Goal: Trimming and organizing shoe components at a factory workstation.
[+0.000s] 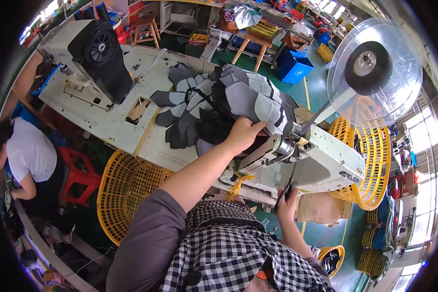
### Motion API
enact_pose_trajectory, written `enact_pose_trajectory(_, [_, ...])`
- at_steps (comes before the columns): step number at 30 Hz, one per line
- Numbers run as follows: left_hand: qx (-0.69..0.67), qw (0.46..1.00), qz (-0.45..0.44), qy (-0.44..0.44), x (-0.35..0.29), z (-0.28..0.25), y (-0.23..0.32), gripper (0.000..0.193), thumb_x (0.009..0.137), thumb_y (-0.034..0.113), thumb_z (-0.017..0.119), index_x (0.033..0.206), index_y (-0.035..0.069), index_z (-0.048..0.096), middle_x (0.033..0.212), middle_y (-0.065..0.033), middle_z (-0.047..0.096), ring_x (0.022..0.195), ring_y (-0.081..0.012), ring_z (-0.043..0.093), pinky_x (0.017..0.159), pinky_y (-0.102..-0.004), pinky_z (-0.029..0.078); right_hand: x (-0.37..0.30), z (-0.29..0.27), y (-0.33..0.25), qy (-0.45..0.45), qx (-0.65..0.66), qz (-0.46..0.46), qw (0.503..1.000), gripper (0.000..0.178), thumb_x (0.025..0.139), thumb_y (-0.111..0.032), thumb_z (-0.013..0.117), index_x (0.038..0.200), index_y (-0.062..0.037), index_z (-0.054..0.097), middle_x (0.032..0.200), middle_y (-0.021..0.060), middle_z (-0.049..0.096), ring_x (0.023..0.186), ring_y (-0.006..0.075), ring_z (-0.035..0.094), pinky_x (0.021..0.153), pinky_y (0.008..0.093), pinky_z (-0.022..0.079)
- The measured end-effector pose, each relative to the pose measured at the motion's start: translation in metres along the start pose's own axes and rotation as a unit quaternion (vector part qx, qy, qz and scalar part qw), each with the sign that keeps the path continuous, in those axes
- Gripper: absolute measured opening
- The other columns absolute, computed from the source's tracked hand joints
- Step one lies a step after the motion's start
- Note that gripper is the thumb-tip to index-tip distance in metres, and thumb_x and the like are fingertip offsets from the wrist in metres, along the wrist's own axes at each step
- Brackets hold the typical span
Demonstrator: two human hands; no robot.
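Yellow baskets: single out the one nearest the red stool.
The wide yellow basket at the picture's left, between the red stool and the left forearm; the other round yellow baskets stand on the picture's right.

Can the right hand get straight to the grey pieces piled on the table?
Probably not straight: in the head view, the white machine lies between the right hand and the grey pieces, and that hand grips a dark tool.

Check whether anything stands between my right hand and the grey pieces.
Yes, the machine does, seen from here: your right hand, holding a black tool, is on its near side, and the grey pieces lie beyond. Your left hand touches them.
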State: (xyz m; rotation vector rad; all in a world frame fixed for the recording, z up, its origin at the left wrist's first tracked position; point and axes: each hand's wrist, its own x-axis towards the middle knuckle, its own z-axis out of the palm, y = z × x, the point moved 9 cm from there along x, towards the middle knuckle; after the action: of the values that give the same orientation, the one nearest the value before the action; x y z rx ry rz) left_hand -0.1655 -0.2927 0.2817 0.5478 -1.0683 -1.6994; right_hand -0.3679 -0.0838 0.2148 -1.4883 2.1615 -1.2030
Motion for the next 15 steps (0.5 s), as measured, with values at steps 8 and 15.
enact_pose_trajectory(8, [-0.021,1.0,0.003,0.002,0.003,0.001,0.003,0.021,0.088,0.007,0.053,0.105,-0.005,0.058,0.1,-0.0094,0.062,0.087,-0.0149,0.061,0.073,-0.0268,0.052,0.067,0.004,-0.091,0.059,-0.253,-0.196,0.945,0.056,0.068,-0.024,0.07,0.107,0.004,0.042,0.096,0.0213,0.051,0.09,0.0393,0.049,0.078,0.0446,0.042])
enact_pose_trajectory(15, [-0.028,0.999,-0.002,-0.019,0.0,0.003,0.003,0.021,0.088,0.006,0.053,0.106,-0.003,0.058,0.1,-0.0087,0.062,0.087,-0.0151,0.062,0.072,-0.0268,0.052,0.088,0.014,-0.107,0.082,-0.257,-0.236,0.933,0.049,0.068,-0.023,0.069,0.104,0.0003,0.045,0.086,0.0156,0.051,0.08,0.0356,0.051,0.071,0.0433,0.043])
